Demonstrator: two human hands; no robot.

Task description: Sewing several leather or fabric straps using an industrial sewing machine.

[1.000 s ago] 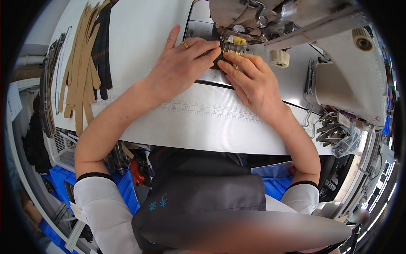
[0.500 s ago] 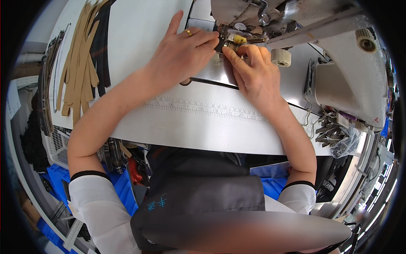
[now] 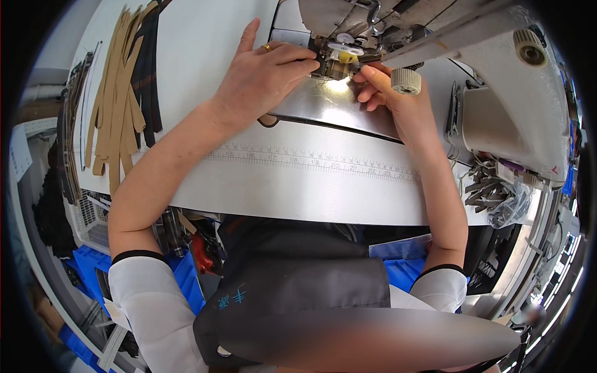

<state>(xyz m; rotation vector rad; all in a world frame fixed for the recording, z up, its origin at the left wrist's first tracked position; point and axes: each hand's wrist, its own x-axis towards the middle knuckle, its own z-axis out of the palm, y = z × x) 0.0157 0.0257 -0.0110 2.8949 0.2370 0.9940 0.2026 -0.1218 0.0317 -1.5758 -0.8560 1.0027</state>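
Observation:
My left hand (image 3: 264,78) reaches to the left side of the sewing machine's needle area, palm down, little finger raised and a ring on one finger. Its fingertips close on a small dark piece (image 3: 316,47) beside the presser foot; the thumb is mostly hidden. My right hand (image 3: 398,93) is just right of the foot, under the machine head (image 3: 348,15). Its thumb and forefinger come together there, the other fingers curled; whatever they grip is too small to make out. A yellow part (image 3: 346,57) sits between the hands, above the lit metal plate (image 3: 317,102).
Tan strips (image 3: 115,93) and dark strips (image 3: 148,74) lie on the table's left. A printed ruler (image 3: 298,160) runs along the white tabletop. A white handwheel-like knob (image 3: 405,81) hangs beside my right hand. Tweezers (image 3: 454,115) and metal parts (image 3: 488,193) are at the right.
My right hand has moved right, away from the front of the presser foot, uncovering the brightly lit plate. My left hand stays by the foot. The view has shifted slightly.

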